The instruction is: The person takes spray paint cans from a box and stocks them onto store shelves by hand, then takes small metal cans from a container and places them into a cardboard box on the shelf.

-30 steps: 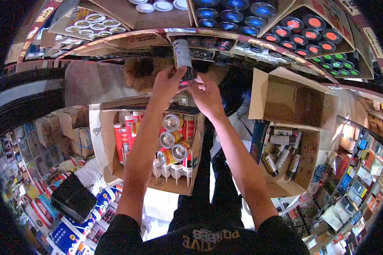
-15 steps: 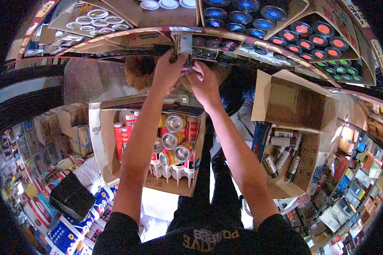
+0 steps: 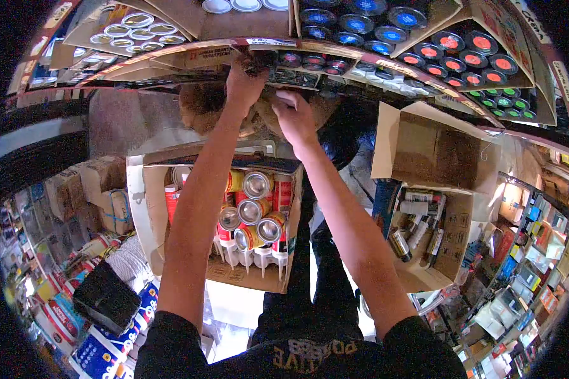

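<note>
My left hand (image 3: pixel 244 85) reaches up into the shelf opening, its fingers curled round a dark spray can (image 3: pixel 256 64). Shadow hides most of that can. Lower and to the right, my right hand (image 3: pixel 294 115) has nothing in it, with thumb and fingers loosely bent and apart. Beside the left hand, more cans with dark red lids (image 3: pixel 314 62) stand inside the same shelf level. Under my forearms lies an open carton (image 3: pixel 250 276) of metal cans (image 3: pixel 253 211) and white-nozzled cartridges (image 3: pixel 261 256).
On the upper shelf, cartons hold blue-lidded cans (image 3: pixel 356 23) and orange-lidded cans (image 3: pixel 452 42). An open carton (image 3: pixel 458 243) at right contains several spray cans (image 3: pixel 417 234). A black bin (image 3: pixel 107 297) and paint pails (image 3: pixel 98 347) stand at lower left.
Both hands held the spray can upright in front of the shelf. Now the right hand is off it, and the left hand has moved up and left into the shelf with the can.
</note>
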Motion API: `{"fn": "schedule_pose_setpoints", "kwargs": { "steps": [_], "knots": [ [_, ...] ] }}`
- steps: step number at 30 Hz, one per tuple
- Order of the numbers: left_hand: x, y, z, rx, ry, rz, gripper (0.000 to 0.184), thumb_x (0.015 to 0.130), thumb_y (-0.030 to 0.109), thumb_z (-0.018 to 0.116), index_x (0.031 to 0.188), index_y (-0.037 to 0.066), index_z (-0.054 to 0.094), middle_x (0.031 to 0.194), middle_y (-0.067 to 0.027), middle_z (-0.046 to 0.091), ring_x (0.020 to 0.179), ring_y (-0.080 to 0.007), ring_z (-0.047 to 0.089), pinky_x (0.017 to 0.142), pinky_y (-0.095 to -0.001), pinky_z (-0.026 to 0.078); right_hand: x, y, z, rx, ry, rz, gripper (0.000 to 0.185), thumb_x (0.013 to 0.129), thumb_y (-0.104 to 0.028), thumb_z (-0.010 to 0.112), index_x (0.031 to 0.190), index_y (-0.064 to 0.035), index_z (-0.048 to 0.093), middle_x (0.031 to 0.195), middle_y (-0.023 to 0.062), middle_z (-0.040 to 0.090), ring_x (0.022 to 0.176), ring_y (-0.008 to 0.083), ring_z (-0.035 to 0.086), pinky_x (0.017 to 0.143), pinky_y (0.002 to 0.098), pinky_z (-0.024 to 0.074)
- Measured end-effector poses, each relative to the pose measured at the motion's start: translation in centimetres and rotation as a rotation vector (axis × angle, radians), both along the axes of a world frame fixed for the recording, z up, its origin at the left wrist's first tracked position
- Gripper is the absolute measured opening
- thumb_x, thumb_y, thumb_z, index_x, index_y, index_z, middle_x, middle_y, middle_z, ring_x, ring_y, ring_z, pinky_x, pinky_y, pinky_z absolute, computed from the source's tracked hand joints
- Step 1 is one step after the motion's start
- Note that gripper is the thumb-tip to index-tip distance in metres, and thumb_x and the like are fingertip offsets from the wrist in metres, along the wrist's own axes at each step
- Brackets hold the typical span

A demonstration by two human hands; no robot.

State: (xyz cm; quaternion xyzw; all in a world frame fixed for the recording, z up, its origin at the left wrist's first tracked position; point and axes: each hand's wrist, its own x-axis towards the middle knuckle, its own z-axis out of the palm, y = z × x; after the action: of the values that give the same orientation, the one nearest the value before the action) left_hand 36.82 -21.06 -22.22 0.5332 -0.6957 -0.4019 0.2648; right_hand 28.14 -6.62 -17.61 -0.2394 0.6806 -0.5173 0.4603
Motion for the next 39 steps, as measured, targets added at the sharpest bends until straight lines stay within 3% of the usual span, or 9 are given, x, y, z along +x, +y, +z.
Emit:
{"fn": "schedule_pose_setpoints", "kwargs": {
  "steps": [1,10,13,16,17,20,24,32,39],
  "knots": [
    [0.0,-0.3,-0.4,-0.023,-0.049,0.02,0.053,0.079,0.024,0.076,0.122,0.004,0.052,0.113,-0.02,0.066,0.11,-0.0376,0.062,0.094,-0.0421,0.048,-0.2,0.7,0.0,0.063,-0.004,0.034,0.037,0.09,-0.012,0.064,0.124,0.0001,0.058,0.119,0.0117,0.064,0.111,0.0215,0.061,0.095,0.0322,0.046],
    [-1.6,-1.3,-0.6,-0.272,-0.383,-0.051,0.06,0.082,0.048,0.069,0.121,0.005,0.057,0.11,-0.0193,0.068,0.102,-0.0383,0.065,0.088,-0.0448,0.053,-3.7,13.3,-5.6,-0.077,-0.098,-0.218,0.032,0.094,-0.01,0.06,0.124,-0.0009,0.056,0.12,0.0117,0.063,0.106,0.0208,0.064,0.091,0.0329,0.0507],
    [0.0,-5.5,-8.9,-0.268,-0.301,-0.058,0.065,0.084,0.058,0.061,0.123,0.007,0.059,0.111,-0.0193,0.068,0.102,-0.0373,0.065,0.089,-0.0445,0.054,-5.2,18.7,-1.7,-0.005,-0.164,-0.362,0.028,0.095,0.001,0.054,0.122,0.0002,0.056,0.12,0.0131,0.064,0.106,0.0217,0.064,0.088,0.0321,0.0523],
    [-2.4,-2.6,-1.2,-0.145,-0.629,0.041,0.066,0.085,0.062,0.058,0.124,0.008,0.06,0.114,-0.0194,0.067,0.1,-0.0377,0.066,0.089,-0.0455,0.054,-7.4,26.1,-2.1,-0.019,-0.058,-0.383,0.026,0.098,-0.006,0.053,0.122,0.0015,0.056,0.111,0.0123,0.066,0.097,0.0208,0.066,0.085,0.0319,0.0525],
    [0.0,-6.5,-10.6,-0.405,-0.498,-0.129,0.067,0.086,0.063,0.057,0.124,0.008,0.061,0.117,-0.0186,0.066,0.103,-0.0382,0.065,0.091,-0.0448,0.053,-8.0,28.3,-1.8,0.022,-0.019,-0.415,0.026,0.099,-0.011,0.054,0.121,0.0019,0.056,0.107,0.0128,0.067,0.093,0.0203,0.067,0.083,0.031,0.0525],
    [-2.2,-2.6,-1.6,-0.006,-0.706,0.044,0.065,0.086,0.06,0.058,0.126,0.009,0.06,0.122,-0.0163,0.065,0.108,-0.0372,0.063,0.095,-0.0429,0.051,-9.9,35.2,-1.0,0.146,0.175,-0.574,0.022,0.099,-0.01,0.054,0.117,0.0015,0.06,0.099,0.0099,0.067,0.085,0.0172,0.066,0.077,0.0281,0.0513],
    [0.8,-3.1,-8.6,-0.008,-0.397,-0.039,0.057,0.089,0.047,0.06,0.128,0.006,0.058,0.119,-0.0156,0.068,0.107,-0.0346,0.064,0.092,-0.0399,0.05,-13.0,43.5,-1.4,0.298,0.356,-0.75,0.023,0.095,-0.008,0.056,0.115,0.0013,0.062,0.09,0.0073,0.066,0.079,0.0132,0.063,0.071,0.0275,0.0517],
    [-7.0,12.6,6.3,0.416,0.095,0.124,0.015,0.087,0.019,0.07,0.09,0.009,0.059,0.067,0.0005,0.052,0.052,-0.0091,0.046,0.045,-0.0274,0.039,-15.8,55.0,-8.7,0.575,0.712,-0.34,0.061,0.072,-0.012,0.074,0.129,-0.0059,0.052,0.12,0.0202,0.06,0.112,0.0357,0.058,0.094,0.0461,0.0468],
    [-12.2,25.8,9.7,0.436,0.127,-0.183,0.02,0.089,0.018,0.069,0.101,0.009,0.057,0.071,0.0027,0.053,0.053,-0.006,0.046,0.044,-0.0231,0.036,-14.3,55.5,-11.7,1.055,0.907,0.113,0.063,0.077,-0.023,0.07,0.135,-0.0154,0.049,0.121,0.0149,0.058,0.117,0.0367,0.052,0.094,0.0576,0.0439]
  ]
}}
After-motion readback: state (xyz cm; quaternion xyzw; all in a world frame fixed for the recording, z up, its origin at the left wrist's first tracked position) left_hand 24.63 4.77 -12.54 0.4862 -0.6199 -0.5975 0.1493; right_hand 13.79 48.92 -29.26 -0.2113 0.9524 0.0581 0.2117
